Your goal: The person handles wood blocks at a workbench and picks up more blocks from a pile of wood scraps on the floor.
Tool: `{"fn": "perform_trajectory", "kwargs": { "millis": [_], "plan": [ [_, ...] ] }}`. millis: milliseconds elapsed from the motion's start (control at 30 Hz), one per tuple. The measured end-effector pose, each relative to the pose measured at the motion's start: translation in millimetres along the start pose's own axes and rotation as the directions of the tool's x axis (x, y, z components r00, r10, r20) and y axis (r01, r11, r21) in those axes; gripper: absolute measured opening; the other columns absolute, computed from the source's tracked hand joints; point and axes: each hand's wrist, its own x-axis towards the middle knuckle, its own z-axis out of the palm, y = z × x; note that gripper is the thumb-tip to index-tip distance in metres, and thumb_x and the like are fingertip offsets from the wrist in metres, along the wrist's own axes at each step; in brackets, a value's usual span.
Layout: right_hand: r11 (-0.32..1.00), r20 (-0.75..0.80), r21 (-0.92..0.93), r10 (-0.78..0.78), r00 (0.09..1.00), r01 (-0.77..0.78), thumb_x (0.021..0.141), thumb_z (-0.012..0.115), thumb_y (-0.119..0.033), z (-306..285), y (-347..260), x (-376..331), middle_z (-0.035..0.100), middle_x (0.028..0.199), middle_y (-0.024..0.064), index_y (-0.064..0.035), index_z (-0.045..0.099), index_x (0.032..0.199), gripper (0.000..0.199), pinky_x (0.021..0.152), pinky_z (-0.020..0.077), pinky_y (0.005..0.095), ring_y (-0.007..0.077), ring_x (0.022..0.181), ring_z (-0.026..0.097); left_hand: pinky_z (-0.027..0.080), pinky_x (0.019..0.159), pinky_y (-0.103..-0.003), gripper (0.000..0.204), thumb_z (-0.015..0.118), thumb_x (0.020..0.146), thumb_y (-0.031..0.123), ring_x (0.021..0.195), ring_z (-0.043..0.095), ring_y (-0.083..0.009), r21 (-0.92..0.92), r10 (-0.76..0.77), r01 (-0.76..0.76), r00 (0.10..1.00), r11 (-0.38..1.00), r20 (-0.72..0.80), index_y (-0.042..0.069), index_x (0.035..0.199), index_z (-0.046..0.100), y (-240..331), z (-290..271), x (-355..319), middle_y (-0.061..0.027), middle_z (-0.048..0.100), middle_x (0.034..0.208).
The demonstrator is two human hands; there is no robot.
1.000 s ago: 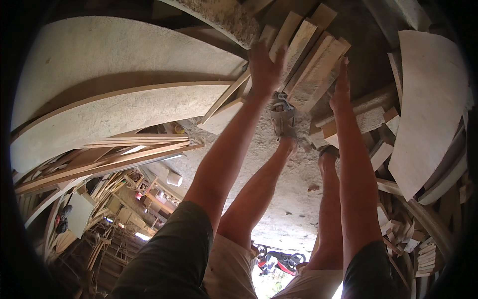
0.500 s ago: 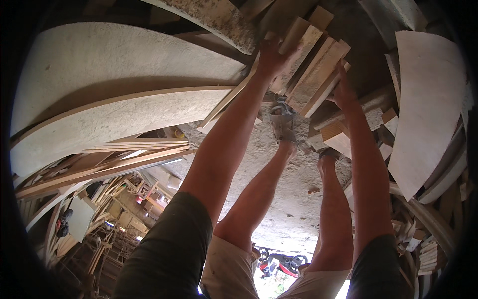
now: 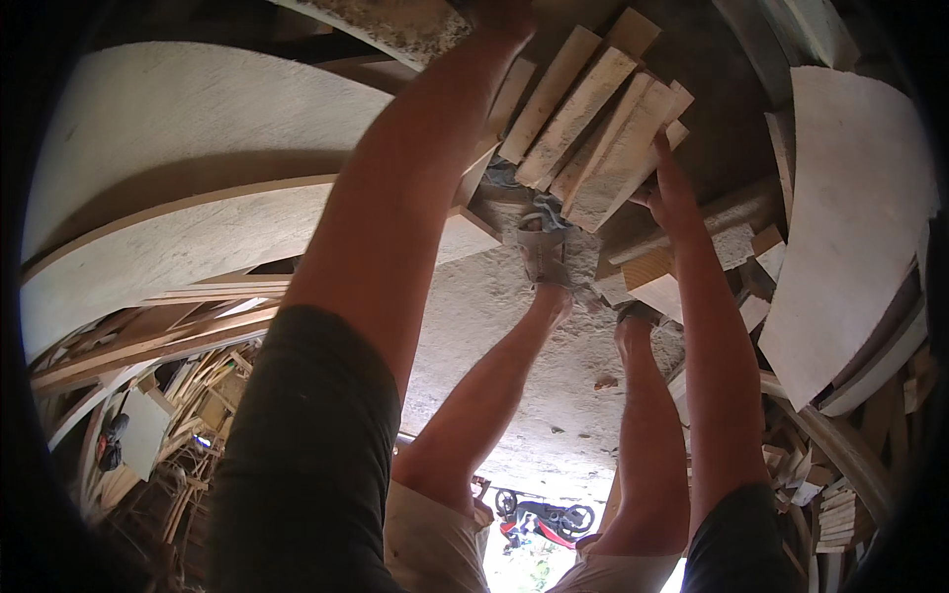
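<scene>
Several short, rough-sawn wooden blocks [image 3: 578,119] lie side by side at the top middle, just beyond my feet. My right hand [image 3: 669,198] grips the rightmost wooden block [image 3: 625,163], its fingers along the outer side. My left hand [image 3: 502,18] is up at the top edge of the view, past the blocks and near a long, rough-edged plank [image 3: 395,25]. Its fingers are hidden by shadow and the frame's edge.
Large pale curved panels [image 3: 208,148] stand on the left, above stacked timber strips [image 3: 188,326]. Another pale panel [image 3: 850,217] leans on the right, over offcuts [image 3: 840,519]. My sandalled foot [image 3: 542,252] rests on the dusty floor [image 3: 494,346]. A motorcycle [image 3: 544,516] appears behind.
My left hand has left the wooden blocks and moved up and to the left. My right hand stays at the right side, where the blocks have shifted slightly.
</scene>
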Motion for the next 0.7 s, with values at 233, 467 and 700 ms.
{"fn": "perform_trajectory", "kwargs": {
  "millis": [233,467,700],
  "plan": [
    [1.0,-0.041,0.005,-0.002,0.999,0.003,0.093,0.06,-0.071,3,5,5,0.05,0.152,0.0167,-0.004,0.04,0.155,0.094,0.108,0.0471,0.0595,0.0345,0.137,0.053,0.055,0.078,-0.05,0.035,0.066,0.088,0.021,0.089,0.071,-0.0388,0.004,0.027,-0.028,0.998,1.0,0.052,0.0,0.115,0.063,-33,26,16,-0.0212,0.07,0.098],
    [0.999,-0.155,0.015,0.052,0.987,-0.05,0.084,0.067,-0.077,-1,10,17,0.056,0.144,0.0197,-0.0003,0.046,0.15,0.103,0.107,0.0481,0.0573,0.0342,0.131,0.058,0.057,0.085,-0.049,0.041,0.075,0.082,0.026,0.095,0.071,-0.0379,-0.148,0.221,-0.203,0.967,0.968,0.123,0.0,0.113,0.066,-48,-3,13,-0.0201,0.071,0.099],
    [1.0,-0.138,-0.003,-0.027,0.99,0.026,0.079,0.065,-0.084,2,9,6,0.057,0.143,0.0237,0.0021,0.047,0.149,0.113,0.11,0.0438,0.0558,0.0368,0.134,0.055,0.058,0.085,-0.046,0.065,0.081,0.08,0.048,0.095,0.072,-0.034,-0.262,0.262,-0.26,0.965,0.929,-0.027,0.002,0.122,0.065,-21,-65,15,-0.0182,0.072,0.103]
  ]
}}
